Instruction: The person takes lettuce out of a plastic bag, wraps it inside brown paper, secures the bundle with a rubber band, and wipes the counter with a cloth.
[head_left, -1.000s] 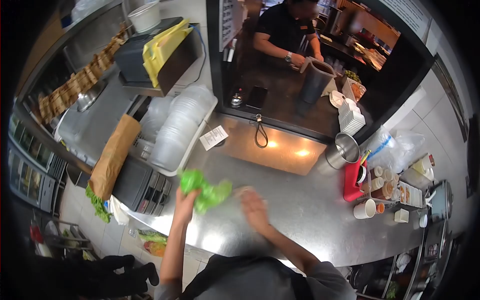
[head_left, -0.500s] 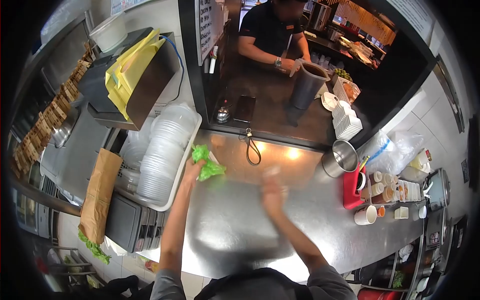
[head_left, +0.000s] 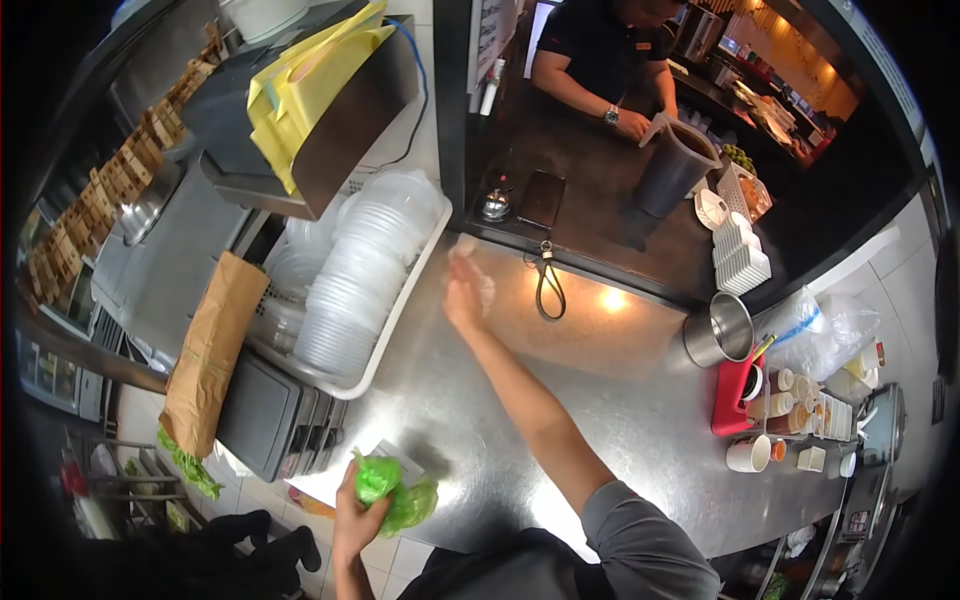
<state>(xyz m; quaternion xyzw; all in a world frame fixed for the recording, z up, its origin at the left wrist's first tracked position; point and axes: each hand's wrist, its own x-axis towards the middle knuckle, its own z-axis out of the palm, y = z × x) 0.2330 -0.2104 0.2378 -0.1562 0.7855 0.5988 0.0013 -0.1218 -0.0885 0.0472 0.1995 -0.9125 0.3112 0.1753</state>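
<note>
My left hand is closed around a crumpled green plastic bag, close to my body over the counter's near edge. A flat whitish piece shows behind the bag; I cannot tell what it is. At the far left of the steel counter, my right hand presses a pale, thin wiping cloth to the surface. Blur softens its fingers. Just left of that hand is the white tray holding stacked clear plastic lids.
A black strap loop lies by the hatch. A steel pot, a red holder and sauce bottles stand right. Beyond the hatch, a person is beside a dark pitcher. A brown paper bag with greens is left.
My left hand has drawn the green bag back toward my body. My right hand has swept left across the counter to the tray's side. The view has shifted.
</note>
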